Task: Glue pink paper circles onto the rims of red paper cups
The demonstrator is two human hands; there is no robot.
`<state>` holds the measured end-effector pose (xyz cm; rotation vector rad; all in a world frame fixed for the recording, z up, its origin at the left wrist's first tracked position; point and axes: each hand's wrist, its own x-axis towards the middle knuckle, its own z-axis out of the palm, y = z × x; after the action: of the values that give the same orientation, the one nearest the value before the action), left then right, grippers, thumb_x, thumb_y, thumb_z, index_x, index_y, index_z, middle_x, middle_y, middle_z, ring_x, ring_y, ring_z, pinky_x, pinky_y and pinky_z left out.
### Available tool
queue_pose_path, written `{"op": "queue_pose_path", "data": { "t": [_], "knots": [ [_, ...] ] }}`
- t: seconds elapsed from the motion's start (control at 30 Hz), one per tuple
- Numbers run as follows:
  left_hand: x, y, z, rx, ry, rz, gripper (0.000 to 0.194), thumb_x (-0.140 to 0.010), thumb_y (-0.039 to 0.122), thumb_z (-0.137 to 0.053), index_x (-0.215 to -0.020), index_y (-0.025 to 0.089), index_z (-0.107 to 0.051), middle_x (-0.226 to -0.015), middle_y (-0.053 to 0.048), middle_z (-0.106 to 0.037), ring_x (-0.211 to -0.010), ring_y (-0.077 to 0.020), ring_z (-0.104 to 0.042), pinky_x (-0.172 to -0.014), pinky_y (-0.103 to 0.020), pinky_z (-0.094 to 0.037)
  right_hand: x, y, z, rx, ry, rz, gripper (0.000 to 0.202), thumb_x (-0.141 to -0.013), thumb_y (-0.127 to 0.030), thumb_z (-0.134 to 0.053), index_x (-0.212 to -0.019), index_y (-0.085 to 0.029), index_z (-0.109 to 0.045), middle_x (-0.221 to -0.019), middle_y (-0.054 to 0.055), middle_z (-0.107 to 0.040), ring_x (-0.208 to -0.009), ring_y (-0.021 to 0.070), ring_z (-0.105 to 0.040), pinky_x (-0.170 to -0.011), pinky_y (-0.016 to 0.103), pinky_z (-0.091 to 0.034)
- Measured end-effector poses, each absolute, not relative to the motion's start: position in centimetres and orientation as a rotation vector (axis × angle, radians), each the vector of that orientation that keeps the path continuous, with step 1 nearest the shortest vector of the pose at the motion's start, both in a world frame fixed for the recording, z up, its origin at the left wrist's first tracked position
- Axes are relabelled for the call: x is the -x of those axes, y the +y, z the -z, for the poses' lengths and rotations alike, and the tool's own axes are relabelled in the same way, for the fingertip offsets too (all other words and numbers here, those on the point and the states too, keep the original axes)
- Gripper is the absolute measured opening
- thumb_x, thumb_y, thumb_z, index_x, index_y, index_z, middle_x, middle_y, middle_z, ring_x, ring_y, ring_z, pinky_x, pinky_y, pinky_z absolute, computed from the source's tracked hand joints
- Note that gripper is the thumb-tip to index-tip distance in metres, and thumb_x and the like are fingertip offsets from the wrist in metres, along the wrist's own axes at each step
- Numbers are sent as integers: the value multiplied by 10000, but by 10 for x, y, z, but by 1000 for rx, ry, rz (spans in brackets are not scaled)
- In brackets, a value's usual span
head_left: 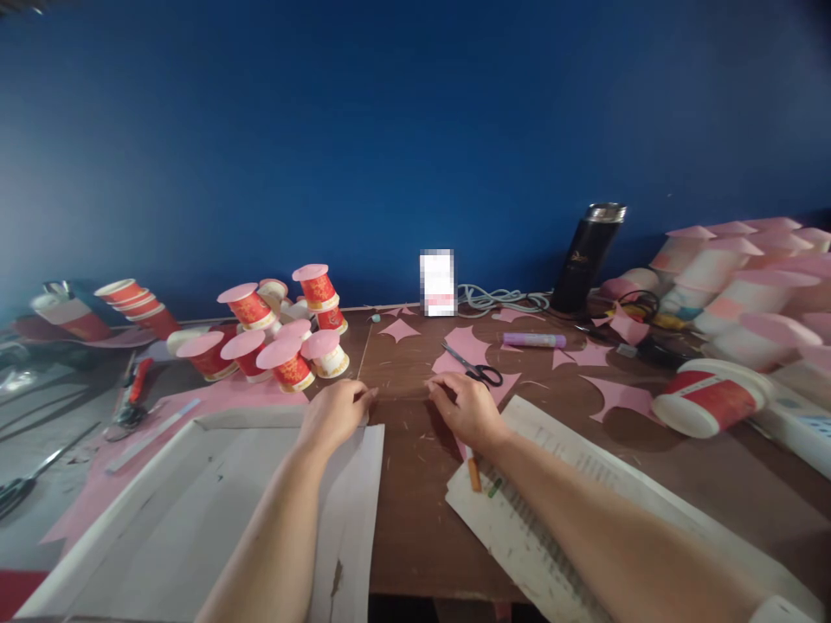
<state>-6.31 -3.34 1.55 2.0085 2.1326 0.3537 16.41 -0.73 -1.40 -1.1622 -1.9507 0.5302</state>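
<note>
My left hand (338, 412) rests at the far right corner of a white box lid (253, 510), its fingers curled together with nothing visible in them. Across a strip of brown table, my right hand (466, 405) lies with fingers bent inward, also showing nothing held. Just beyond it are black-handled scissors (481, 372) on a pink paper scrap (464, 344). Under my right forearm are printed sheets (551, 510) and a small orange stick (473, 476). Left of my left hand stand red paper cups (292, 370) topped with pink paper discs.
At the back are a blurred-out bright screen (438, 284), a white cable (499, 299) and a black flask (588, 260). A purple tube (533, 340) lies right of the scissors. Many pink-topped cups (733, 303) crowd the right, near a tipped red-and-white cup (711, 400). Red-handled pliers (133, 398) lie left.
</note>
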Motion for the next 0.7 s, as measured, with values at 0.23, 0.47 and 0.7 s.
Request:
{"op": "queue_pose_path", "data": {
  "t": [0.23, 0.47, 0.7],
  "knots": [
    [59, -34, -15, -2010, 2151, -350, 400, -865, 528, -406, -694, 218, -592, -726, -21, -645, -662, -161, -559, -558, -265, -258, -164, -9, 14, 1154, -1952, -542, 184, -890, -284, -493, -860, -229, -666, -875, 6, -714, -822, 160, -650, -740, 247, -442],
    [58, -34, -14, -2021, 2156, -368, 401, -871, 522, -402, -689, 223, -599, -716, -17, -642, -674, -163, -574, -568, -265, -275, -163, -10, 13, 1151, -1939, -570, 176, -886, -279, -501, -859, -227, -667, -879, 15, -716, -828, 168, -651, -751, 257, -450],
    [58, -34, -14, -2000, 2177, -368, 395, -867, 529, -405, -723, 230, -618, -766, -21, -665, -689, -169, -576, -563, -266, -267, -163, -11, 13, 1148, -1953, -560, 180, -888, -279, -497, -863, -226, -667, -886, 18, -718, -833, 170, -652, -748, 260, -456]
  ]
}}
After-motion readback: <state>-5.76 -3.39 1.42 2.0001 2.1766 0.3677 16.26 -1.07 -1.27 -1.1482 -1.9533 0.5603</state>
